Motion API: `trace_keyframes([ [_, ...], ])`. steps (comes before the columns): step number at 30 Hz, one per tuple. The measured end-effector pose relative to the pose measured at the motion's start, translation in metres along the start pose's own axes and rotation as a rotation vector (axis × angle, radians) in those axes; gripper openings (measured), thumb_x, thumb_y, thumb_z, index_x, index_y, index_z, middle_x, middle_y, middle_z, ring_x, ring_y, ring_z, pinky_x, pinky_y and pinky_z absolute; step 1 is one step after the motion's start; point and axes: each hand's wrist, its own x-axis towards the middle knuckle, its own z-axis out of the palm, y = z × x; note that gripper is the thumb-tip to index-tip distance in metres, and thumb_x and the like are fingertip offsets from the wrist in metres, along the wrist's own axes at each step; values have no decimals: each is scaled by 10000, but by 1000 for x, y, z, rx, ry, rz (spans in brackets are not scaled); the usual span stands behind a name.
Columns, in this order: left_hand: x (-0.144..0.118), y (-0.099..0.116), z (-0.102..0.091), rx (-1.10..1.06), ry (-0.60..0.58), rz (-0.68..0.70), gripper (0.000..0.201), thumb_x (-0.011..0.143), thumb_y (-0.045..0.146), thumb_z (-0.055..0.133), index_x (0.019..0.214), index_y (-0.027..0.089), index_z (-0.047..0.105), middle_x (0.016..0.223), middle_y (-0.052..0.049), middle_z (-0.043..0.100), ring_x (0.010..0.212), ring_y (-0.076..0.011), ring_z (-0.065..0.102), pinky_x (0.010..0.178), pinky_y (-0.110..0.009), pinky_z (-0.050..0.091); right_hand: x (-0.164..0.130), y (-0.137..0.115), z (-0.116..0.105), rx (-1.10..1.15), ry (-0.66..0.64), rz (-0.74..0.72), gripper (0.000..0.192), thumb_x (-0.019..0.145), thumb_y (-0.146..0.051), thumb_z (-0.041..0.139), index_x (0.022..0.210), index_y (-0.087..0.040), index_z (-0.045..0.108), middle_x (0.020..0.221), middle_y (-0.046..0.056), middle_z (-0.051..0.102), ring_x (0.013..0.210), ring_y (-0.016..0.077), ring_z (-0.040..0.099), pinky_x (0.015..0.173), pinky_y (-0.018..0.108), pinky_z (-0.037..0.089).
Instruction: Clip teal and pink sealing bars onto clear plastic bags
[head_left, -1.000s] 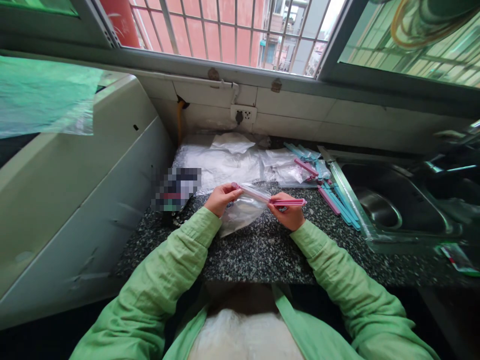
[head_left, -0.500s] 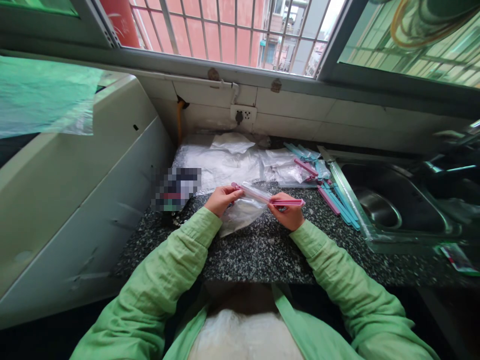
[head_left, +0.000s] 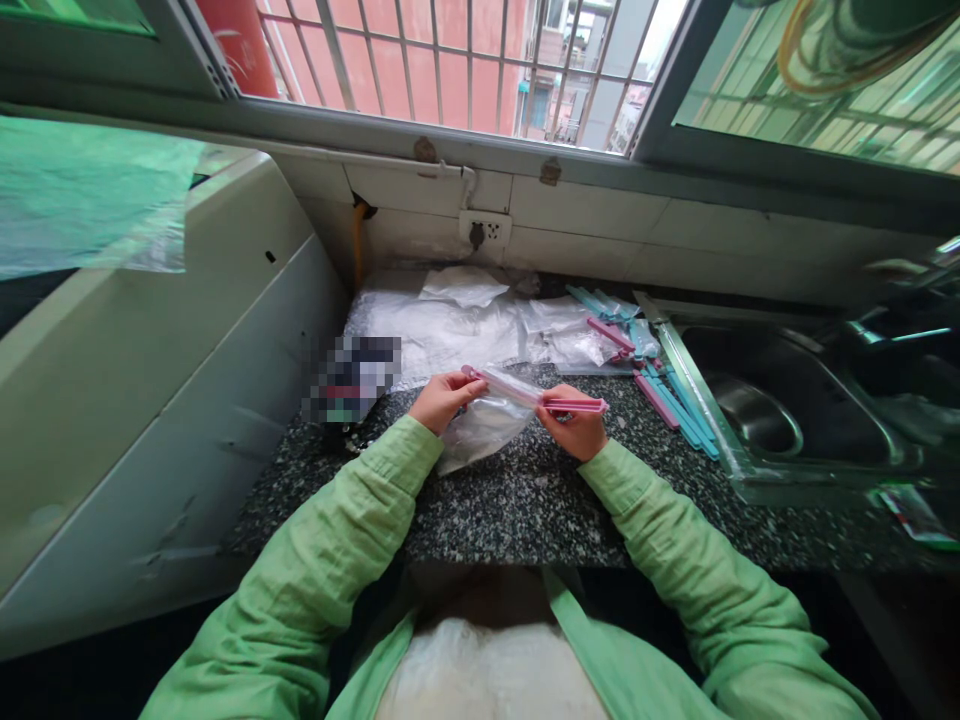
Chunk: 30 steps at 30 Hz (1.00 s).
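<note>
Left of the sink (head_left: 694, 387), the left hand (head_left: 441, 401) pinched one end of a pink clip (head_left: 577, 405), the right hand (head_left: 576, 430) its other; it lay along a clear bag (head_left: 484, 432), seemingly not fully fastened. Blue clips (head_left: 682, 415) lay unattached beside the sink.

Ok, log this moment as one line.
left hand: pinches pink clip by one end | right hand: grips it further along | clear bag: between hands, along clip | loose clips: on counter beside sink

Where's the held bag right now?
In the head view, the clear bag is near the middle, between the left hand and the right hand, over the speckled counter.
</note>
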Motion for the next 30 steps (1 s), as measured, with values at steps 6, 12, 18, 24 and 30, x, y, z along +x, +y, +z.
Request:
trace_keyframes([
  [6, -2, 2, 0, 2, -24, 13, 393, 499, 467, 705, 656, 109, 665, 509, 8, 529, 511, -80, 431, 488, -211, 298, -1, 1, 1, -19, -6, 16, 99, 764, -256, 537, 735, -186, 601, 691, 28, 628, 614, 120, 578, 571, 244, 482],
  [12, -2, 2, 1, -4, -28, 20, 377, 499, 459, 708, 640, 113, 657, 506, 13, 523, 495, -71, 412, 473, -204, 290, -2, 4, 3, -18, -7, 32, 106, 762, -268, 537, 726, -191, 600, 697, 30, 631, 596, 122, 570, 553, 245, 475],
  [18, -3, 4, 2, -34, 1, 12, 353, 468, 448, 724, 552, 122, 617, 461, 36, 478, 454, -52, 373, 453, -199, 282, -2, 4, 3, -22, -8, 34, 127, 765, -276, 531, 712, -187, 603, 692, 32, 637, 567, 114, 561, 546, 241, 476],
  [24, -9, 20, 4, -50, 82, 50, 343, 450, 438, 734, 533, 131, 607, 396, 61, 411, 400, -35, 325, 404, -188, 246, -4, 9, 9, -2, -14, 82, 156, 760, -303, 548, 683, -187, 619, 711, 36, 666, 515, 97, 539, 508, 228, 460],
  [30, -8, 40, 7, -47, 138, 131, 311, 477, 413, 730, 572, 136, 627, 425, 47, 487, 372, -24, 322, 369, -180, 236, -5, 16, 13, 1, 11, 145, 173, 743, -324, 569, 683, -177, 636, 721, 48, 680, 509, 100, 551, 521, 230, 464],
])
